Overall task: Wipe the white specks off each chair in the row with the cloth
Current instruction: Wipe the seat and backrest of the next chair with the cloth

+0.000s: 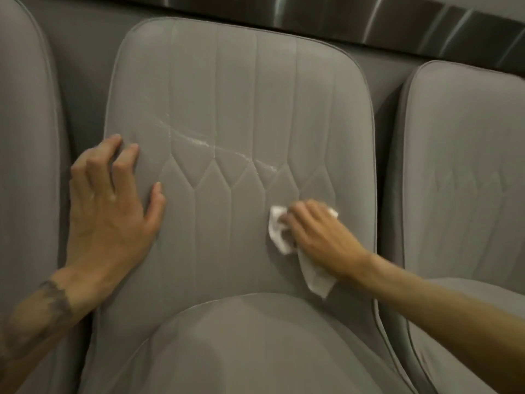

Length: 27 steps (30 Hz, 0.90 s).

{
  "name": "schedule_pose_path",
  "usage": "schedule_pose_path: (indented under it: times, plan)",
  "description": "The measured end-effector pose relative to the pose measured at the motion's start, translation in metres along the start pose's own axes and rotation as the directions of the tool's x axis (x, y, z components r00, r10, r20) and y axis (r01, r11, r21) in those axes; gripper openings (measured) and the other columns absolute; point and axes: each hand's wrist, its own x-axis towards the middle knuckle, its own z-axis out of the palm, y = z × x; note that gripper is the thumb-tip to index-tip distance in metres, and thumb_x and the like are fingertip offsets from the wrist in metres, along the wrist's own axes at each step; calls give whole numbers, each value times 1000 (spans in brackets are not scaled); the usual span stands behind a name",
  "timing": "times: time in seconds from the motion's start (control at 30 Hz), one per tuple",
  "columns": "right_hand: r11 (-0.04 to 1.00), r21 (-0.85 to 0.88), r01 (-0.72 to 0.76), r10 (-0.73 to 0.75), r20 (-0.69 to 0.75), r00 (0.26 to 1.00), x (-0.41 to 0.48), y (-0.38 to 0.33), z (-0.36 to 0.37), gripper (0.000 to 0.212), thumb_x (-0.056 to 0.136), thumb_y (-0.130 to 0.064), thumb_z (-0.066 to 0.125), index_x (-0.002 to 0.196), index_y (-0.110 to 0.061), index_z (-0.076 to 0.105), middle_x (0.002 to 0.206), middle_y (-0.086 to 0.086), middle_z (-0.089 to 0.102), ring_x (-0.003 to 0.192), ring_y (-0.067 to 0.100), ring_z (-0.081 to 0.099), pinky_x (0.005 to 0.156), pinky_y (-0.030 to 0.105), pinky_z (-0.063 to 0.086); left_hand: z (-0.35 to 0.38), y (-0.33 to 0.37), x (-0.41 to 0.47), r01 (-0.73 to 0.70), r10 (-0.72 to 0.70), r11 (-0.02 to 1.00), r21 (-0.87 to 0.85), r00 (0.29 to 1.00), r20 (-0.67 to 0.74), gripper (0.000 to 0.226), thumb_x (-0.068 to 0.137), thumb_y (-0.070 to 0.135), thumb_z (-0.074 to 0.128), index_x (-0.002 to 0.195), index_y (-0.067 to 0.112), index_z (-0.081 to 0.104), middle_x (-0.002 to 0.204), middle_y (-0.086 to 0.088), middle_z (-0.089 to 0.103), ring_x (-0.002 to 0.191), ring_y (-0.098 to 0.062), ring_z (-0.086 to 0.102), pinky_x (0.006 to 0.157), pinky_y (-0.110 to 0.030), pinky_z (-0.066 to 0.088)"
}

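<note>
Right hand gripping cloth below specks, left hand splayed open on chair

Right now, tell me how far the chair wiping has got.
Done: nothing plainly finished; the left chair shows no specks where visible. In hand: the right hand holds the cloth low on the middle chair, the left hand resting on its edge. Left: the white streak above the cloth is unwiped, and the right chair shows faint marks.
</note>
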Motion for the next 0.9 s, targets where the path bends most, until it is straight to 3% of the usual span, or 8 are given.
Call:
schedule_pose_path:
  times: [0.17, 0.33, 0.4, 0.5, 0.57, 0.63, 0.8, 0.9]
  plan:
    - [958, 15, -285, 285, -115, 952, 14, 4, 5, 28, 95, -12, 61, 120, -2, 52, 112, 18, 51, 93, 33, 48, 82, 43, 44, 1, 0, 0, -1, 1, 1000, 9, 1000, 0, 55, 101, 27, 54, 144, -4, 40, 148, -32, 39, 129, -53, 40, 115, -54, 30]
    - [984, -17, 179, -177, 93, 980, -31, -38, 27, 29, 90, -14, 60, 117, -4, 58, 102, 11, 54, 83, 29, 48, 75, 39, 41, 1, 0, -1, -11, 11, 1000, 17, 1000, 7, 54, 102, 26, 55, 144, -5, 40, 149, -32, 38, 131, -53, 40, 115, -54, 29]
    - [969, -34, 244, -242, 62, 968, -10, -13, 18, 23, 94, -13, 53, 114, -4, 59, 102, 12, 56, 84, 29, 50, 75, 40, 45, 0, 0, -1, -10, 10, 1000, 20, 1000, 4, 54, 102, 26, 54, 143, -5, 40, 148, -32, 39, 131, -52, 40, 115, -54, 29]
    - [997, -73, -28, 13, -197, 980, 55, 45, -8, 20, 96, -12, 49, 108, 2, 57, 103, 23, 56, 87, 38, 52, 77, 48, 44, 0, 1, -1, 3, -3, 1000, 19, 1000, 4, 54, 102, 28, 53, 144, -4, 40, 149, -31, 38, 131, -52, 39, 116, -53, 28]
    - [931, -12, -365, 338, -352, 873, 93, 73, -26, 17, 97, -12, 53, 109, 0, 54, 107, 24, 54, 91, 38, 50, 79, 48, 43, 0, 1, -1, 7, -7, 1000, 18, 1000, 6, 55, 102, 28, 53, 144, -4, 39, 149, -31, 38, 132, -51, 39, 115, -52, 28]
    - [867, 46, -496, 470, -405, 784, 104, 65, -23, 18, 95, -8, 58, 111, -3, 52, 108, 22, 52, 93, 36, 48, 81, 44, 41, 0, 0, -1, 7, -7, 1000, 16, 1000, 10, 55, 101, 28, 53, 145, -4, 39, 149, -31, 38, 132, -52, 39, 115, -52, 29]
    - [989, 47, -142, 149, -219, 964, 49, 5, 14, 20, 96, -9, 58, 115, -2, 57, 109, 20, 55, 93, 36, 52, 83, 46, 43, 1, 0, -1, 1, -1, 1000, 22, 1000, 9, 57, 101, 31, 52, 145, -4, 40, 149, -31, 38, 132, -52, 39, 116, -52, 29]
    - [995, -19, -95, 86, -278, 957, 74, 37, -1, 20, 99, -16, 55, 113, -2, 57, 106, 23, 57, 92, 36, 50, 81, 46, 40, 1, 1, 0, 2, -2, 1000, 16, 1000, 7, 57, 100, 29, 53, 144, -5, 41, 148, -32, 38, 131, -52, 39, 116, -53, 28]
